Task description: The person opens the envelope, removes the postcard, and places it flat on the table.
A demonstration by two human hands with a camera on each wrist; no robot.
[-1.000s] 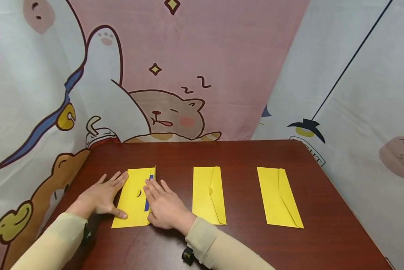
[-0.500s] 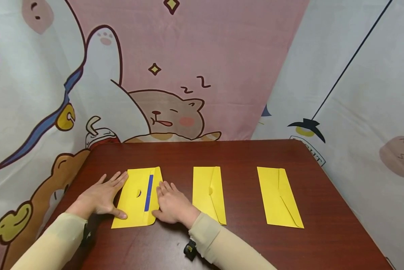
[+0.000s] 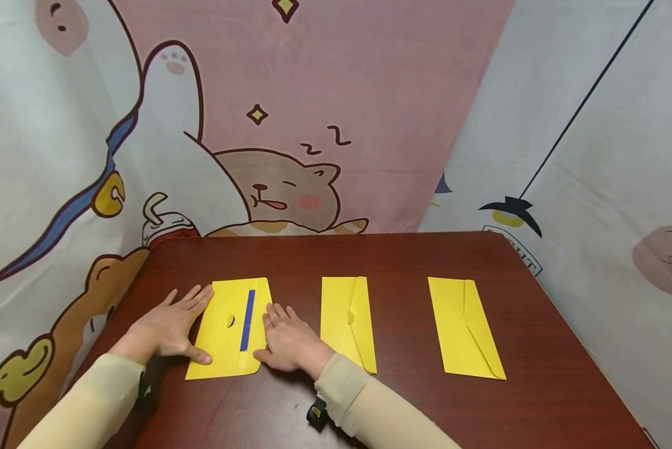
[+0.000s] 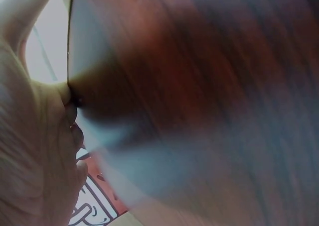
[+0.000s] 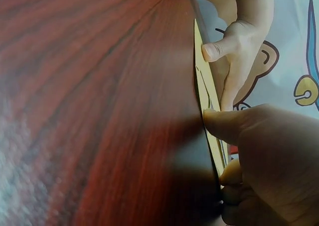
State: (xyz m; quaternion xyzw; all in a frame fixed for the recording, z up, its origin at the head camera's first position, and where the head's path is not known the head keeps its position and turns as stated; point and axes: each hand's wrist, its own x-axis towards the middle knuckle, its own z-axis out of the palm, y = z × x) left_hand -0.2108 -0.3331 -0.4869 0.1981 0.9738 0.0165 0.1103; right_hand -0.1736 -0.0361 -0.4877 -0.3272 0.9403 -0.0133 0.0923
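Observation:
In the head view a yellow envelope (image 3: 220, 337) lies on the table at the left, its flap (image 3: 261, 293) spread out flat to the right. A blue strip (image 3: 247, 321) shows along the base of the flap, and a small half-round cut sits in the envelope's middle. My left hand (image 3: 164, 327) rests on the envelope's left edge with thumb and fingers spread. At the flap's outer edge, my right hand (image 3: 291, 340) presses down with its fingers extended. The right wrist view shows the envelope (image 5: 202, 81) edge-on beneath both hands.
A second yellow envelope (image 3: 338, 324), flap folded over, lies just right of my right hand. Farther right is a third yellow envelope (image 3: 459, 327), also folded over. The dark red wooden table (image 3: 397, 405) meets a cartoon-printed cloth (image 3: 397, 125) behind it.
The envelope's flap has gone from standing up to lying flat on the right. My right hand has moved rightward with it, uncovering the blue strip. The left hand has stayed in place.

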